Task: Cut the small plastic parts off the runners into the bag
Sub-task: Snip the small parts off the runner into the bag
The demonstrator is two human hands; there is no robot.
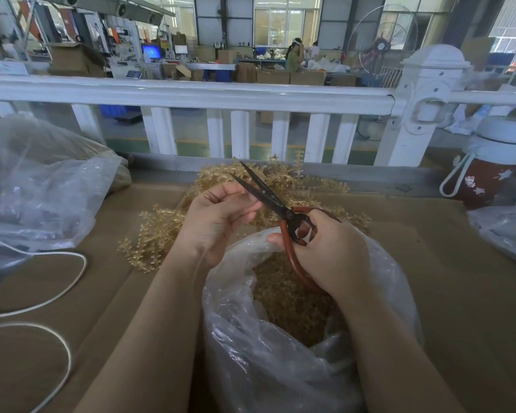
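Runner (252, 201) pinched in left hand (218, 222), at 12 o'clock above bag (280, 368); right hand (331, 251) gripping parted scissors (268, 195). Mid-cutting; next, probably closing blades.

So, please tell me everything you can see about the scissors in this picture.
The scissors have two long, dark, pointed blades that look like metal, a pivot screw, and large reddish-brown loop handles. The blades are open in a narrow V, tips pointing up and away toward the pile of runners. The right hand grips the handles, fingers through the loops, above the open mouth of the bag. The left hand is curled right beside the lower blade; whether it touches is unclear.
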